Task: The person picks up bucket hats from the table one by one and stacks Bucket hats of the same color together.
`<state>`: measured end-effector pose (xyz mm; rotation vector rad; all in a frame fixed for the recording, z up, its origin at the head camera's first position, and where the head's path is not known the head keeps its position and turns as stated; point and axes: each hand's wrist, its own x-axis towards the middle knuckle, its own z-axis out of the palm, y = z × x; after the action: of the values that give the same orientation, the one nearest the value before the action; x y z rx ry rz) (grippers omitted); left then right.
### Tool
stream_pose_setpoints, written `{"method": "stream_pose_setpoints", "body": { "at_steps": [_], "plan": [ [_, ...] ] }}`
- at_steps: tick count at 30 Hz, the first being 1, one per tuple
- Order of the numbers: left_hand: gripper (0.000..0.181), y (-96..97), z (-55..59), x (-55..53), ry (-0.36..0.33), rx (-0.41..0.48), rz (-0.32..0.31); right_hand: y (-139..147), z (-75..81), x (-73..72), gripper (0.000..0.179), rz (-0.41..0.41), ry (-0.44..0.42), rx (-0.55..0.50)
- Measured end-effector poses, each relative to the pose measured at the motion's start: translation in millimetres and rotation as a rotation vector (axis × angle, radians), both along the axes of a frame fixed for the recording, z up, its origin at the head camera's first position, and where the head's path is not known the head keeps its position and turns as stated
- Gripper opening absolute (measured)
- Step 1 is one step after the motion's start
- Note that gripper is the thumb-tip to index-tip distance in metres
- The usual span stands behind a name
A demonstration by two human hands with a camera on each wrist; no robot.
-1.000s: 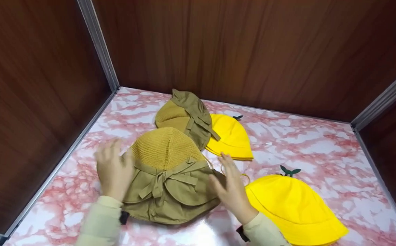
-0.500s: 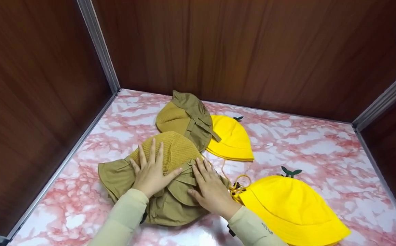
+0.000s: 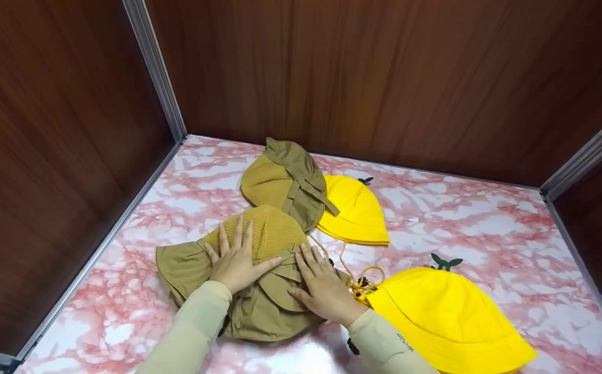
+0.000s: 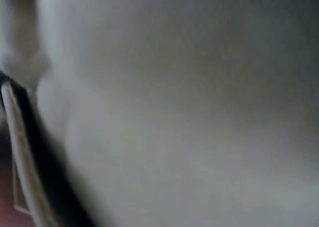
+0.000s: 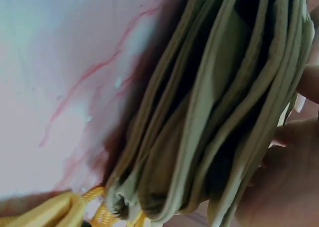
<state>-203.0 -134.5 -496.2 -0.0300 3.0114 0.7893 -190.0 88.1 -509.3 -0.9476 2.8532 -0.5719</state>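
Note:
A khaki sun hat (image 3: pixel 275 322) with a mustard knit crown and a tied bow lies folded on the marbled table, its brim layers stacked in the right wrist view. My left hand (image 3: pixel 238 265) rests flat across its crown and bow, fingers spread. On the hat's right side my right hand (image 3: pixel 326 288) presses with straight fingers; part of that hand (image 5: pixel 284 172) shows at the right edge of the right wrist view. Blurred pale cloth (image 4: pixel 174 112) fills most of the left wrist view.
Behind lies a second khaki hat (image 3: pixel 272 182), overlapping a yellow hat (image 3: pixel 355 208). Another yellow hat (image 3: pixel 451 317) with a green sprout sits at the front right, its yellow cord (image 3: pixel 365 280) trailing beside my right hand. Brown wood panels (image 3: pixel 358 78) wall in the pink-and-white table (image 3: pixel 467 223).
Both hands came inward from the hat's sides and settled flat on top of it. The left part of its brim now spreads out to the left. Over the last half second little has changed.

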Motion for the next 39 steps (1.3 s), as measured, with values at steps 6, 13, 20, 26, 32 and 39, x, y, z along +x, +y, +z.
{"method": "stream_pose_setpoints", "body": {
  "at_steps": [6, 13, 20, 26, 32, 39],
  "plan": [
    [0.112, 0.9, -4.9, -3.6, -0.039, -0.015, -0.003, 2.4, -3.8, -6.1, 0.075, 0.028, -0.070, 0.002],
    [0.111, 3.3, -8.8, -6.7, -0.110, -0.016, -0.017, 6.1, -3.6, -10.8, 0.076, 0.050, -0.115, 0.015],
    [0.110, 4.0, -10.5, -7.3, -0.128, -0.041, -0.019, 7.5, 5.4, -14.3, 0.079, 0.068, -0.145, 0.050],
    [0.110, 4.0, -11.4, -6.8, -0.137, -0.045, -0.020, 11.4, 17.4, -23.0, 0.075, 0.068, -0.209, 0.007],
    [0.110, 4.5, -11.0, -6.6, -0.147, -0.058, -0.009, 18.2, 29.9, -34.2, 0.058, 0.060, -0.290, -0.168],
    [0.110, 5.4, -10.1, -6.6, -0.143, -0.046, -0.015, 29.2, 30.4, -50.8, 0.036, -0.177, -0.259, -0.343]
  ]
}}
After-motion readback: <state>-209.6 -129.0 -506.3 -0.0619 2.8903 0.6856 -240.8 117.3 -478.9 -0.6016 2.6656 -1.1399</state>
